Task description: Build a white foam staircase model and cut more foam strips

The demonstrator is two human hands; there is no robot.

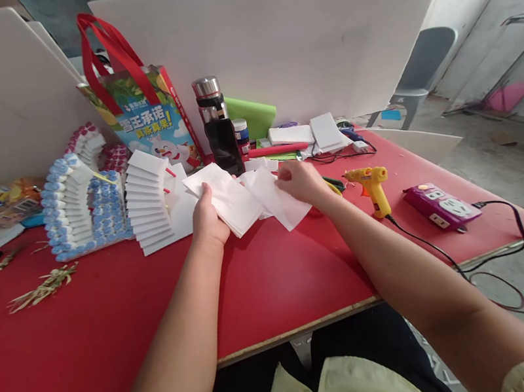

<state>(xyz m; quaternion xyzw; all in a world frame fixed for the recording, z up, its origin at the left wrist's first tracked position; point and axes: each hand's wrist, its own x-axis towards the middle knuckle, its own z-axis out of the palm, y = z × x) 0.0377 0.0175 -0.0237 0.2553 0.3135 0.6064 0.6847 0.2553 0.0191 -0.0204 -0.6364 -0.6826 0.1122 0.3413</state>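
Note:
My left hand [209,223] is closed round the edge of a stack of white paper sheets [230,198], thumb on top, held above the red table. To its right, my right hand [304,183] pinches a thin, slightly see-through paper sheet [284,207] that hangs beside the stack. The fingertips of my right hand are partly hidden. Left of the stack stands a fanned row of folded white paper pieces [148,204]. A yellow glue gun [370,187] lies just right of my right forearm.
A purple box [442,204] with a black cable sits at the table's right. Behind my hands stand a black phone [224,147], a thermos [209,98] and a printed bag [145,118]. Blue-and-white bundled pieces [80,211] and dry straw [45,286] lie leftward. White boards [287,39] close the back.

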